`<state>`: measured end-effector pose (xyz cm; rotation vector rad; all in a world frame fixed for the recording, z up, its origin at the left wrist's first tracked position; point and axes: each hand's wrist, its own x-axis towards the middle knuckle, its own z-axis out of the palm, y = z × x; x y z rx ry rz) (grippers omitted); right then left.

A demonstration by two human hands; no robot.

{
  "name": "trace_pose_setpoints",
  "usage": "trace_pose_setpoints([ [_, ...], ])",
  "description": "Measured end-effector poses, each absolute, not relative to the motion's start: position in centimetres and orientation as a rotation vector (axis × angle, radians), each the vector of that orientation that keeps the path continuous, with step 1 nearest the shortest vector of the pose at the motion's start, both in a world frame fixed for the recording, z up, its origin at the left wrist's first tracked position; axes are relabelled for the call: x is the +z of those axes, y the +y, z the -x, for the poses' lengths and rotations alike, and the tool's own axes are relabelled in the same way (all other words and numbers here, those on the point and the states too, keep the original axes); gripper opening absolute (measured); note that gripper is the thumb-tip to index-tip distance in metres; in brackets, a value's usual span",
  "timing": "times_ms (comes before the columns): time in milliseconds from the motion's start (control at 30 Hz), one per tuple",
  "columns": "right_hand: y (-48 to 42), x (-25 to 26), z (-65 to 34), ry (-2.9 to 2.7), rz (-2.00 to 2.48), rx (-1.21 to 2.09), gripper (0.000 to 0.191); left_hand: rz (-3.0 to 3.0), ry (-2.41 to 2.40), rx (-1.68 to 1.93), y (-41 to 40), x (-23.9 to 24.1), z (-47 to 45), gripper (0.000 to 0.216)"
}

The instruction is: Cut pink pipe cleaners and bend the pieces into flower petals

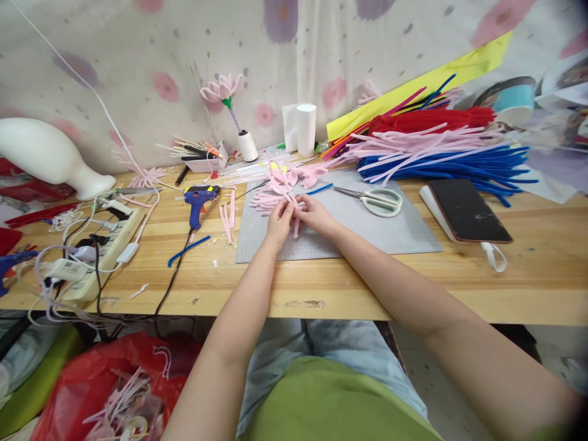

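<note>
Both hands meet over the left part of a grey cutting mat [367, 236]. Between the fingertips of my left hand [278, 222] and my right hand [316, 215] are pink pipe cleaners [289, 193], pinched by both; one end hangs below the fingers. Just beyond and to the left, more pink pipe cleaner pieces [264, 202] lie on the mat. Pink looped shapes [312, 176] rest behind the hands. A blue pipe cleaner [320, 189] and scissors [379, 201] with pale green handles lie to the right. The fingers partly hide the pinched spot.
A blue glue gun [198, 205] stands left of the mat, its cord running off the table. Bundles of blue [441, 164], pink and red pipe cleaners lie back right, near a phone [468, 210]. A power strip [105, 251] sits left; a pink flower [222, 90] stands behind.
</note>
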<state>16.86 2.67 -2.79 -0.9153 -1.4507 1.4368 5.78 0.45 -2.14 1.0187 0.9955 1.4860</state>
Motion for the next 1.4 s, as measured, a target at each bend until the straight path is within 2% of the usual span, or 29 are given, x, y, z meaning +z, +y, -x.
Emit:
trace_pose_setpoints([
  [167,2.5,-2.1,-17.4,-1.600,0.833,1.409,0.031,-0.866,1.076,1.519,0.7,-2.3,-5.3,0.008],
  [300,2.9,-2.1,-18.1,-1.517,0.955,1.395,0.035,-0.843,1.119,1.447,0.7,-2.2,-5.3,0.008],
  [533,3.5,-2.5,-17.7,-1.216,1.070,1.204,0.025,-1.257,1.194,1.289,-0.1,-3.2,-6.1,0.025],
  [667,3.2,-2.3,-17.4,-1.130,1.065,1.259,0.026,-1.493,1.348,1.198,-0.4,-3.7,-5.9,0.020],
  [767,3.0,-2.1,-17.7,-1.074,1.018,1.309,0.027,-1.458,1.407,1.171,-0.4,-3.4,-5.8,0.016],
  [1000,2.1,-1.4,-18.3,-1.209,0.862,1.423,0.020,-1.245,1.292,1.219,-0.2,-3.0,-6.0,0.016],
  [1400,2.0,-1.5,-18.2,-1.257,0.954,1.376,0.012,-1.167,1.255,1.465,-0.3,-2.7,-5.8,0.022],
])
